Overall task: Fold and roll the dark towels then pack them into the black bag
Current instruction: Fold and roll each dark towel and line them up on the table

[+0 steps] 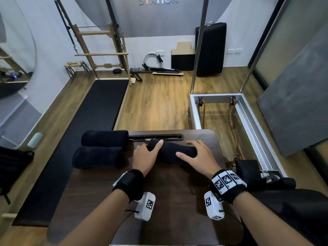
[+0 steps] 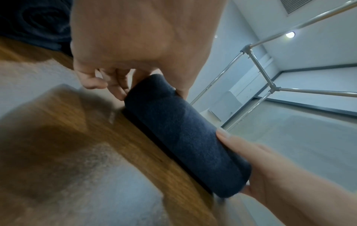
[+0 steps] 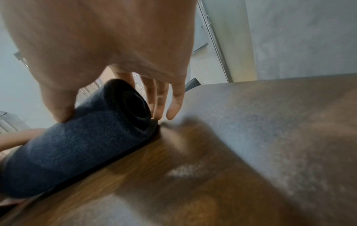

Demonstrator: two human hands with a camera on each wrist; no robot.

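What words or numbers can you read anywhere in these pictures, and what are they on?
"STATION": raised letters on the grey wall at the far end of the room, their tops cut off by the picture's edge.
Black-and-white square code tags on the wrist cameras: patterns only, no letters.
Nothing to read on the rolled towels or the table.

Three dark towels, all rolled into cylinders, on the dark wood surface [image 1: 177, 192]. Towel in hand [image 1: 170, 150]: navy-black, tight roll lying crosswise at centre, spiral end visible in the right wrist view. Far rolled towel [image 1: 105, 138] and near rolled towel [image 1: 97, 157] lie parallel, touching, at the left edge. Black bag [image 1: 12, 164] sits left on the floor.
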